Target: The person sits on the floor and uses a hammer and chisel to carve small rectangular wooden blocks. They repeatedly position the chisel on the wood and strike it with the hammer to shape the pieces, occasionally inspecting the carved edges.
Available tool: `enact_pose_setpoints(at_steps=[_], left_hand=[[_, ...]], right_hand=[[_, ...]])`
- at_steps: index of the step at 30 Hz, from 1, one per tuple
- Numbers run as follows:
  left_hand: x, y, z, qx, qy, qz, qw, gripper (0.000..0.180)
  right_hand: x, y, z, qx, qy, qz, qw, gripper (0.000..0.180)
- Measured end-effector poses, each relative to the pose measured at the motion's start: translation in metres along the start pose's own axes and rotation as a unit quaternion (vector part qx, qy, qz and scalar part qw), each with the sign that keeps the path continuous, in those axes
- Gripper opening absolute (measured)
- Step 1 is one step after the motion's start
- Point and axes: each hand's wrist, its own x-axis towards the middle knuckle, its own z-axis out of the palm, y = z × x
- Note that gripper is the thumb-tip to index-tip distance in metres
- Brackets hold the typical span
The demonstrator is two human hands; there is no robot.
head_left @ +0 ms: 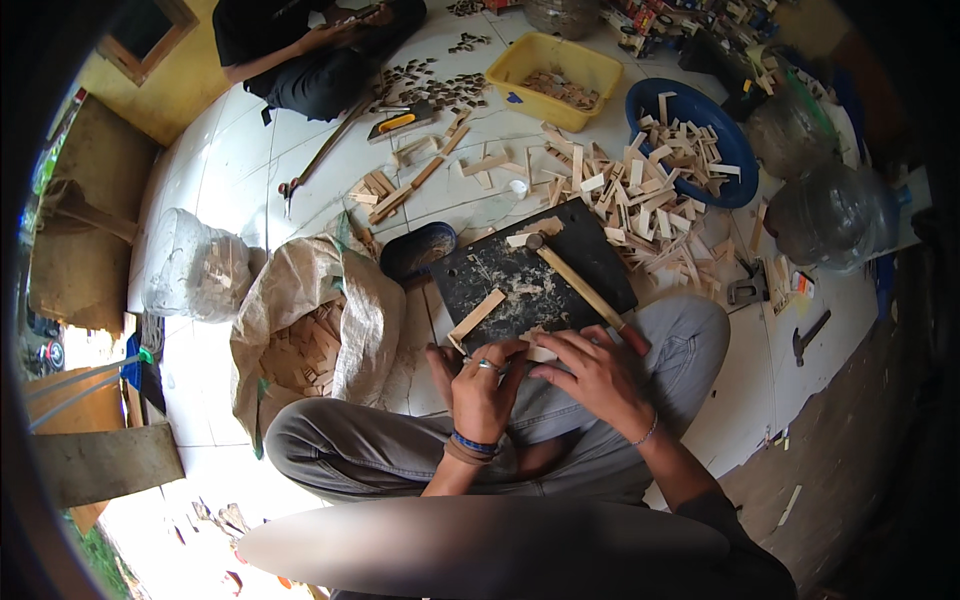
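Both my hands meet at the near edge of a black board (470, 268) dusted with glue-like smears and wood scraps. My left hand (484, 390), with a ring and wrist bands, is closed, its fingertips at one end of a small pale wooden piece (541, 351). My right hand (598, 375) pinches the other end, thumb below and fingers above; the fingers partly hide the piece. On the board lies a hammer (580, 284) with a wooden handle and red grip end, close to my right fingers. An L-shaped wooden piece (478, 318) rests by my left hand.
A woven sack (375, 310) of wooden pieces stands left, beside a dark oval tray (412, 268). Wooden pieces heap around a blue basin (742, 150). Behind are a yellow tub (500, 72), a handsaw (400, 121) and a seated person (300, 50). Right lie a staple gun (746, 287) and another hammer (811, 336).
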Motion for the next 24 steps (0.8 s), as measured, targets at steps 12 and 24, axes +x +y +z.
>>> enact_pose_setpoints(at_steps=[12, 24], left_hand=[[0.033, 0.134, -0.15, -0.588, -0.043, 0.115, 0.799, 0.07], [0.033, 0.152, -0.162, -0.717, -0.103, 0.168, 0.669, 0.089]], right_hand=[[0.014, 0.009, 0.035, 0.089, 0.05, 0.048, 0.994, 0.03], [0.004, 0.012, 0.028, 0.086, 0.086, 0.067, 0.99, 0.029]])
